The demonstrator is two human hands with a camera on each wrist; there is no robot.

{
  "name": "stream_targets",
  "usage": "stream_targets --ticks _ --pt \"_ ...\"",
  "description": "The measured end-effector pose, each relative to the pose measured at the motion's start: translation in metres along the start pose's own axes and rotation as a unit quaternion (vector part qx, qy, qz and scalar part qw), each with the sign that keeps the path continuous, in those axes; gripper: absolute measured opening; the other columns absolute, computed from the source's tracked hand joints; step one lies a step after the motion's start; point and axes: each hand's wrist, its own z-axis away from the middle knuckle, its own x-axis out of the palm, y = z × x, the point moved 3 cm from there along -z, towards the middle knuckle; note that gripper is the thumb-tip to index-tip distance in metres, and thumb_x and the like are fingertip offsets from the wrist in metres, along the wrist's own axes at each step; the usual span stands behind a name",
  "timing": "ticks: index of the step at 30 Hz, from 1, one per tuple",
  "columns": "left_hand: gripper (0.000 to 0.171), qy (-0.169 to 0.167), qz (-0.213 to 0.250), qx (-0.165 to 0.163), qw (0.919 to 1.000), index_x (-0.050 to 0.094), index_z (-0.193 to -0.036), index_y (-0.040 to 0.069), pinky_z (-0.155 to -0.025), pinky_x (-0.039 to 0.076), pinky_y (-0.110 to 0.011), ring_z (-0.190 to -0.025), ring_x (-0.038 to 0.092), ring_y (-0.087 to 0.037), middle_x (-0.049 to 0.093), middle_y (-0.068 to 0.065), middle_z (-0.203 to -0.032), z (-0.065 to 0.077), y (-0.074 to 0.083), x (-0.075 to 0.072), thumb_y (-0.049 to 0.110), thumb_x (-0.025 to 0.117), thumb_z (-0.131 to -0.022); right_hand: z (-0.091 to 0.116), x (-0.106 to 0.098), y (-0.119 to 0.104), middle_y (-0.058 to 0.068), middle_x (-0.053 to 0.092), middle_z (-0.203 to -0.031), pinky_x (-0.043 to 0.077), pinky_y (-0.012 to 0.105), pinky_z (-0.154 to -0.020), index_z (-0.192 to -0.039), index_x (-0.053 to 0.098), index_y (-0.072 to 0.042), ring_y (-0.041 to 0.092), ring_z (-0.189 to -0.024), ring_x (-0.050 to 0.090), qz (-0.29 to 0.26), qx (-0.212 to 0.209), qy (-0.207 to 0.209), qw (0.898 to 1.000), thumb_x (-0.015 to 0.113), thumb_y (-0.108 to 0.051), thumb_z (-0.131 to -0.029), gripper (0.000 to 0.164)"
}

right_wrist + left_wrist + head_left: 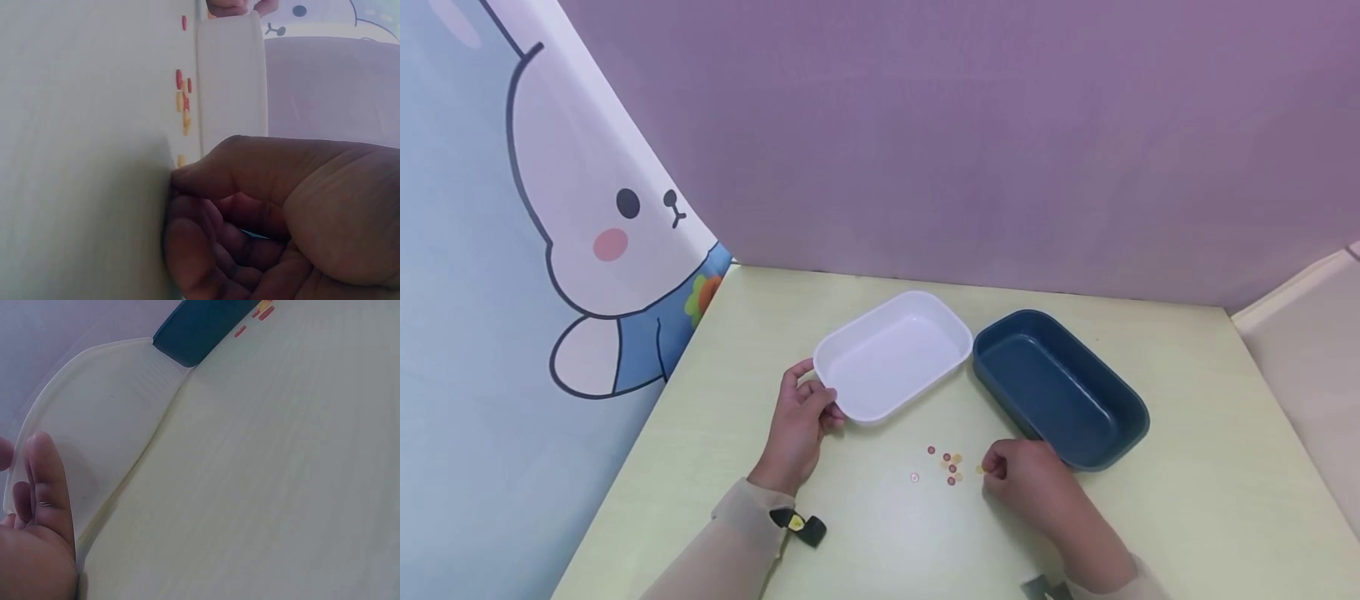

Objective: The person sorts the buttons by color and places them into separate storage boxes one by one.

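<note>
My left hand grips the near left end of a white plastic tray, thumb on the near side and fingers around the rim. In the left wrist view the thumb lies along the tray's outer wall. Low over the table, my right hand has its fingers curled and its thumb against the index finger. A small yellow disc shows right beside that thumb tip. To its left lie several small red discs and yellow discs, button-like, plus a pale disc.
A dark blue tray stands right of the white one, their corners close together, its near side just behind my right hand. All this is on a pale yellow table. Behind rises a purple wall; a rabbit-print sheet borders the left.
</note>
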Motion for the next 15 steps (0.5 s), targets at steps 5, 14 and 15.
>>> stream_targets --ticks 5,14,15 --pt "0.059 0.0 0.001 0.001 1.0 0.039 -0.157 0.027 -0.07 0.062 -0.024 -0.08 0.066 -0.017 0.06 -0.005 -0.106 -0.001 -0.0008 -0.0008 0.002 0.06 -0.108 -0.0015 0.0008 0.0019 -0.005 0.063 -0.078 0.049 0.03 -0.072 -0.084 0.071 -0.017 0.015 -0.078 0.057 0.005 0.006 -0.001 1.0 0.082 -0.006 -0.084 0.016" --pt "0.059 -0.002 -0.003 0.001 1.0 0.038 -0.157 0.027 -0.071 0.062 -0.025 -0.081 0.065 -0.017 0.06 -0.005 -0.106 -0.0009 -0.0015 -0.0014 0.003 0.061 -0.108 -0.0024 0.0043 0.0037 -0.003 0.063 -0.078 0.047 0.033 -0.071 -0.08 0.066 -0.019 0.017 -0.077 0.056 -0.002 0.033 -0.011 0.999 0.083 -0.009 -0.082 0.02" --pt "0.059 -0.002 -0.005 0.0 1.0 0.038 -0.157 0.027 -0.071 0.062 -0.025 -0.082 0.066 -0.017 0.06 -0.006 -0.107 -0.0007 -0.0015 -0.0013 0.004 0.061 -0.108 -0.0018 0.0046 0.0037 -0.003 0.063 -0.078 0.047 0.033 -0.07 -0.08 0.066 -0.019 0.017 -0.077 0.057 -0.004 0.036 -0.012 0.999 0.083 -0.009 -0.082 0.02"
